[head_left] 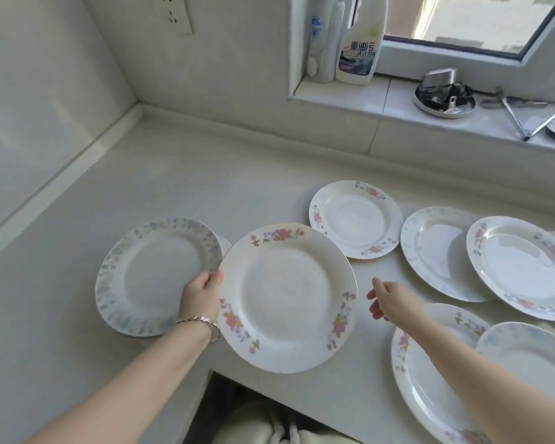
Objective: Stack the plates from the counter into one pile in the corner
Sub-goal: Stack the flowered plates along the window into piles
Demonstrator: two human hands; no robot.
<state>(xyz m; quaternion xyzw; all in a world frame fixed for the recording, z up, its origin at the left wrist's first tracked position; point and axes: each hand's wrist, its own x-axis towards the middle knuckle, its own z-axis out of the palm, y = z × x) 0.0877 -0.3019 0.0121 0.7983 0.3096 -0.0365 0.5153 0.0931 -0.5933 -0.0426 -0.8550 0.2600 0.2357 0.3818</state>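
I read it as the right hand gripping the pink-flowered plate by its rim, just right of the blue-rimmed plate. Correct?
Wrong hand. The head view shows the left hand gripping the pink-flowered plate by its rim, just right of the blue-rimmed plate; the right hand hangs open beside it, holding nothing.

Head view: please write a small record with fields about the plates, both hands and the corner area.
held plate: pink-flowered plate, lifted over the counter edge
grip: left hand holds its left rim
free hand: right hand open, beside the plate, not touching
nearest the corner: blue-rimmed plate, flat on the counter
right side: five more plates, some overlapping
windowsill: cleaner bottle
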